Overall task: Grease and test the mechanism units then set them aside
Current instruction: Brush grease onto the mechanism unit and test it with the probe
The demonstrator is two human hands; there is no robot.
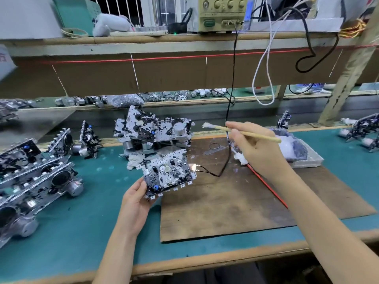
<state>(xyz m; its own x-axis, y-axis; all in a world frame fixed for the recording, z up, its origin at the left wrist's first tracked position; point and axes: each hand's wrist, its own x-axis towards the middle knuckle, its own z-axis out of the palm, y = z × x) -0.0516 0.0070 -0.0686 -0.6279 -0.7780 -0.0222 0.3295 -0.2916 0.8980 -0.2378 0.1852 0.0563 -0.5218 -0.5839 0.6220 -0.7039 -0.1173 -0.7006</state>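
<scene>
Workbench surfaced with a green mat (82,222), a brown board (225,201) laid on it. The left hand (136,198) grips the lower-left corner of a mechanism unit (168,173), tilted over the board's left edge. The right hand (258,148) pinches a swab stick (242,132), white tip pointing left. Stacked units (153,130) stand just behind; further units (37,177) lie at far left. An overhead shelf (143,41) carries a beige instrument (222,14), its black cable (229,119) hanging to the board.

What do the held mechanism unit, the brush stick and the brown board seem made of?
The mechanism unit: shiny stamped sheet metal, apparently, with black and blue plastic-looking parts. The brush stick: pale, matte, probably wood or bamboo, with a white fibrous tip. The brown board: dull, stained, likely hardboard or thick cardboard.
</scene>
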